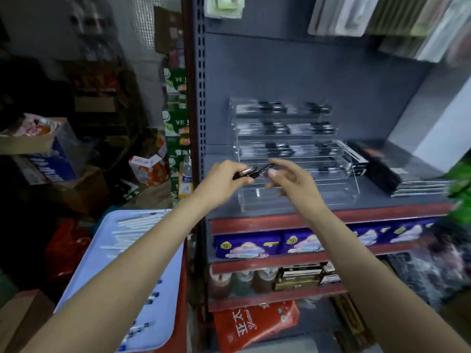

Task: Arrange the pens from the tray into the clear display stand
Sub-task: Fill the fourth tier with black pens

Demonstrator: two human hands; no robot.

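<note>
1. Left hand (pixel 224 178) is gripping a small bundle of dark pens (pixel 251 171), fingers curled around their near ends, just in front of the clear display stand (pixel 293 159). Right hand (pixel 288 178) is pinching the far tip of one pen with thumb and forefinger, its other fingers hanging loose.

2. Both hands are working the same bundle, so drawing one pen out is risking dragging its neighbours along; any that slip free would likely be dropping onto the grey shelf (pixel 382 200) or past its red edge to the floor.

3. Upper tiers of the stand are already holding rows of dark pens, while the lowest front tier is looking bare. Reaching over the front lip is risking a knock to the light acrylic, which could be shifting the stand or rolling the seated pens out of line.

4. More pens are lying on the pale blue tray (pixel 107 250), low at the left beneath the forearm; an elbow swinging back could be scattering them.

5. Motion blur is hiding how many pens are in the bundle.
</note>
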